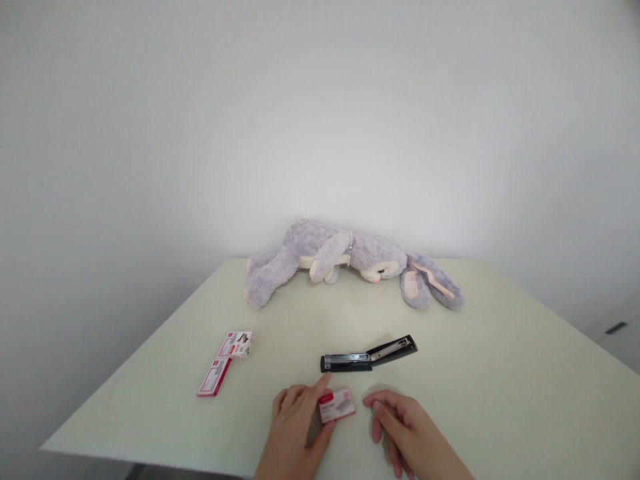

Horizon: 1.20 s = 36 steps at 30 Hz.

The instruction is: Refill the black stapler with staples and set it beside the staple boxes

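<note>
A small red-and-white staple box (338, 405) lies between the thumb and index finger of my left hand (300, 423), close above the table. My right hand (403, 427) is just right of the box, apart from it. Its fingers are loosely bent and spaced apart, and nothing shows between them. Beyond both hands lies a black stapler (347, 362), unfolded wide so that its metal staple channel faces up. Its other half (393, 349) points to the right. The inside of the box is hidden.
At the left of the pale table (150, 417) are a long red-and-white box (214, 377) and a smaller white box (242, 344) touching another printed box (227, 343). A grey plush rabbit (320, 243) lies on its side along the wall. The table's front edge runs below my hands.
</note>
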### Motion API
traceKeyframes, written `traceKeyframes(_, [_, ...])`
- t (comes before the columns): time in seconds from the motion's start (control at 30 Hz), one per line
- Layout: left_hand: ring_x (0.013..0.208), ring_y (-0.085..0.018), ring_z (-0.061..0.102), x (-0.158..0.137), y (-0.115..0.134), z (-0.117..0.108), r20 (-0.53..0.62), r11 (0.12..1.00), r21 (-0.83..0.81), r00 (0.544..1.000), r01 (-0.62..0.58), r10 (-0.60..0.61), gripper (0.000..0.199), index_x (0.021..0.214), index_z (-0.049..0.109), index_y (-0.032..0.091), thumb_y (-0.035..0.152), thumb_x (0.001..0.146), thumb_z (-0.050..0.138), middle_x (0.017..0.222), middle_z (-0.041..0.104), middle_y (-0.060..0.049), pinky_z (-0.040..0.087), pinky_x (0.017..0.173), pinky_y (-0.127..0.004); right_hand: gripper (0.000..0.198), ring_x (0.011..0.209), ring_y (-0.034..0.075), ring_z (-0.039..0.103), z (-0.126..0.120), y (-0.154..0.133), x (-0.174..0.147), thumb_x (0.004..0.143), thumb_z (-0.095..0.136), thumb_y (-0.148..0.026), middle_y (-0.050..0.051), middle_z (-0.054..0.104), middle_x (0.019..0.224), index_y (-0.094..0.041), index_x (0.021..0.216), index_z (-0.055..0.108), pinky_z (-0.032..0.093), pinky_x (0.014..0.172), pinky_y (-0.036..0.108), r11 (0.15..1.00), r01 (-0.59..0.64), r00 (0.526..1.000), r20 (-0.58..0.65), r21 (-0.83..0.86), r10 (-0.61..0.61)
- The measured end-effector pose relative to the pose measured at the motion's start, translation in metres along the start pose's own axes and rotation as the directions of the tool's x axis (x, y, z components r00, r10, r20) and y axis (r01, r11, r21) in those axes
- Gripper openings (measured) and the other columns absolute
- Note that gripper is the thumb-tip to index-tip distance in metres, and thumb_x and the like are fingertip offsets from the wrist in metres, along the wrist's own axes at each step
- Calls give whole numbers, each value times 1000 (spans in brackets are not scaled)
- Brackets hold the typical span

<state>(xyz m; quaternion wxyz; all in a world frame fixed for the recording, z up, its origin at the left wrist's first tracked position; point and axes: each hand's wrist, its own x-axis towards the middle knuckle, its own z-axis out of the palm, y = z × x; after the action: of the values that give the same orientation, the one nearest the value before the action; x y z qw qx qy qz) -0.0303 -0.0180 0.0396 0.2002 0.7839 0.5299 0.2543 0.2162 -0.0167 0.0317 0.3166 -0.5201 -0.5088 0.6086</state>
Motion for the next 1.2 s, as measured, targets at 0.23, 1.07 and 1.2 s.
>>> traceKeyframes(0.23, [120,-27,55,32,18,5,83,986,-163,995,-38,53,75,144,53,37,20,76,80,126,70,-1,41,107,-43,47,36,6,31,-8,-13,22,85,51,-67,-7,47,47,-21,74,52,21,38,21,976,-16,1000,3,-217,17])
traceKeyframes(1.07, [117,-26,57,25,5,3,34,974,-227,999,9,-2,77,144,54,34,14,73,78,124,71,-1,41,105,-41,18,74,26,71,21,-93,31,80,64,-18,10,78,76,-24,79,82,35,63,31,180,307,924,247,-935,-292])
traceKeyframes(1.2, [117,-27,57,26,5,3,27,975,-221,1000,19,-13,75,143,55,34,17,73,78,125,70,-3,42,105,-42,16,73,23,70,19,-91,29,81,64,-18,8,78,77,-24,78,79,35,64,29,187,322,918,257,-928,-302])
